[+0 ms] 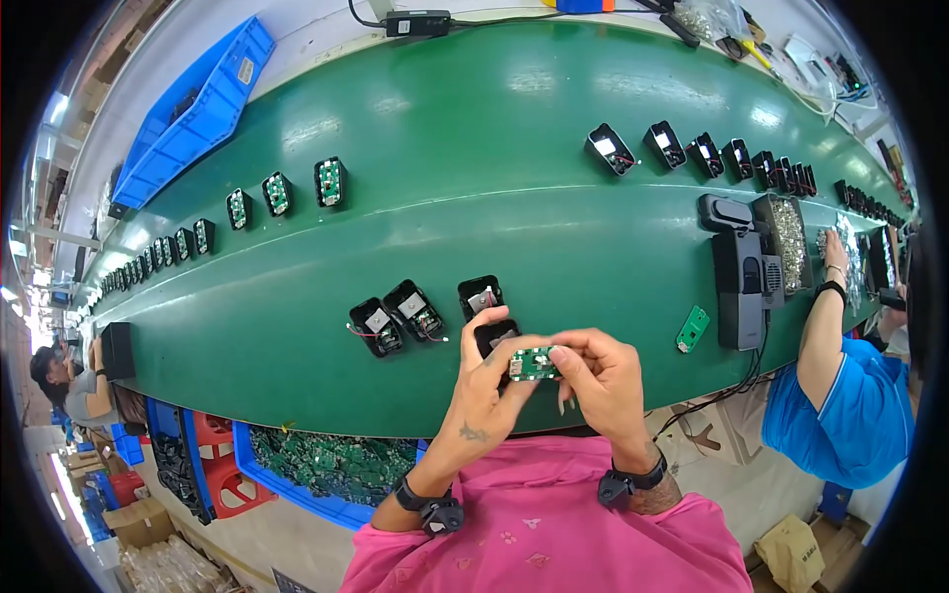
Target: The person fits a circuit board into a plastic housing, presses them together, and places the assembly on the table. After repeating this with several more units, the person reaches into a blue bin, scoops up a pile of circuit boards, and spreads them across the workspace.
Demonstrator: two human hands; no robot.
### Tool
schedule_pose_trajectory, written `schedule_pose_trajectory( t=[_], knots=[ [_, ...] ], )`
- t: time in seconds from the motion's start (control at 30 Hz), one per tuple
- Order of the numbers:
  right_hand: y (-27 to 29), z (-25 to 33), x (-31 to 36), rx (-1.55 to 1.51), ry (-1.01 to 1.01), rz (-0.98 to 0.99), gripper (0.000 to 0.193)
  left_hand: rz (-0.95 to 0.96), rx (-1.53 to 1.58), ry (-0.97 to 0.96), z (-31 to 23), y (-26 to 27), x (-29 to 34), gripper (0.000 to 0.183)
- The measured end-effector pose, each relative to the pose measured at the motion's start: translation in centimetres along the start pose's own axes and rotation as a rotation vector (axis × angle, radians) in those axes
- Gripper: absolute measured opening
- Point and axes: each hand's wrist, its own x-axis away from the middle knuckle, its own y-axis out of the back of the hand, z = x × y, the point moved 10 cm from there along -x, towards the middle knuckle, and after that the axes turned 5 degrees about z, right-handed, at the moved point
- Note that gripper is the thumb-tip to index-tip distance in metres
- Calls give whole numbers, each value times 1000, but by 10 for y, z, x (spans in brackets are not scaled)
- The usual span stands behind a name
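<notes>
Head camera view finds a small green circuit board [535, 363] gripped above the near part of the green workbench [593, 257], just beside a black plastic housing [496, 334] that the fingers partly hide. It should be light and stiff, with little give; the raised components look easy to knock or crack, so the bare edges and ends seem the safest hold. The left hand [486, 385] is nearly closed, its thumb and a finger pinching the board's left end while another finger stands clear. The right hand [601, 381] is partly curled, thumb and forefinger closed on the opposite end. The board looks roughly rectangular, with a silvery metal connector [516, 369] at its left end and pale components on the visible face; finer markings are too small to tell.
</notes>
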Motion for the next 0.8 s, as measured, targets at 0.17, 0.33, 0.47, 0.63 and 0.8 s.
schedule_pose_trajectory(
  t=[0.17, 0.33, 0.47, 0.63, 0.8],
  knots=[
    [6, 11, -2, 133, 106, -27, 14, 10, 547, 138, 0, -7, 1, 72],
    [0, 52, 3, 425, 415, -93, 27, -28, 616, 166, 15, -7, 0, 50],
    [-6, 46, -1, 372, 396, 25, 16, -43, 584, 119, 11, -11, -1, 51],
    [-8, 48, 3, 402, 452, 7, 16, -65, 634, 138, 11, -17, -1, 50],
    [-10, 52, 11, 448, 517, -44, 14, -44, 673, 172, 6, -23, -1, 51]
  ],
)
